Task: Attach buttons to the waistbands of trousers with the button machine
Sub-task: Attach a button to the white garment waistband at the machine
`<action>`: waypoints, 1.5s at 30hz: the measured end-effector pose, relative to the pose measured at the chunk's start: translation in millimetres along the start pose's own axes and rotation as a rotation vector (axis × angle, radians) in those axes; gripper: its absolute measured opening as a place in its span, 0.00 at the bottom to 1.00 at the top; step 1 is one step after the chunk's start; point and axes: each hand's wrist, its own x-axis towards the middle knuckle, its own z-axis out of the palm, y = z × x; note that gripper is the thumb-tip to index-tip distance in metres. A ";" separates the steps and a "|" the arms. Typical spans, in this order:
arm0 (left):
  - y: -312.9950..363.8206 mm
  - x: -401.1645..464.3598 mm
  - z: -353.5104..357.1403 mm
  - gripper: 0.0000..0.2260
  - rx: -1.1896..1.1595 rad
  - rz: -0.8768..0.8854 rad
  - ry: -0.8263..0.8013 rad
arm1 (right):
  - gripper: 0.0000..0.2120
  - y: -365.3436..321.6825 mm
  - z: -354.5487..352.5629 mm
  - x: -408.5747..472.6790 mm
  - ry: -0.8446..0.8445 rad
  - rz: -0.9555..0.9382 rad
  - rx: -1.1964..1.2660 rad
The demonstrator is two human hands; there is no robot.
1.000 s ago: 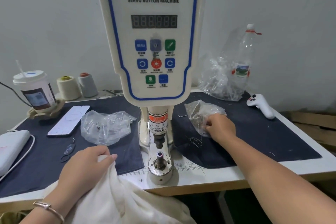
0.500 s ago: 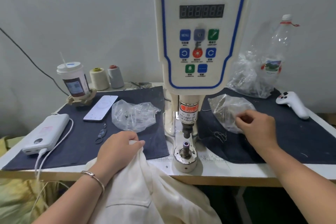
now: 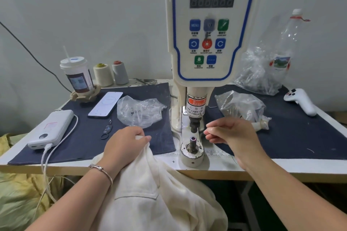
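Person at the button machine [image 3: 211, 30], trousers [image 3: 150, 193] in one hand.

The left hand [image 3: 124, 146] gripped a bunched fold of the cream trousers at the desk [image 3: 281, 167] edge, just left of the machine's lower die post [image 3: 193, 143]; the rest of the cloth hung down toward the lap. The right hand [image 3: 232, 135] hovered just right of the post, fingers [image 3: 210, 131] curled with the tips pinched together; whether they held a button I could not tell. A clear bag [image 3: 242, 105] lay behind it.
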 end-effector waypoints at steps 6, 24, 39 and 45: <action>-1.4 -0.3 0.7 0.15 -0.001 0.002 0.004 | 0.05 3.9 14.4 -7.9 -0.072 0.027 -0.032; -1.4 -0.1 1.5 0.15 0.008 -0.007 0.017 | 0.06 -6.8 25.2 -12.4 -0.066 0.435 0.426; 1.0 0.1 -0.8 0.13 0.007 -0.010 -0.020 | 0.12 -26.3 17.5 -24.5 -0.048 0.416 0.317; -1.7 2.5 -1.5 0.13 -0.033 -0.006 -0.063 | 0.09 -20.7 24.9 -57.2 0.056 0.286 0.173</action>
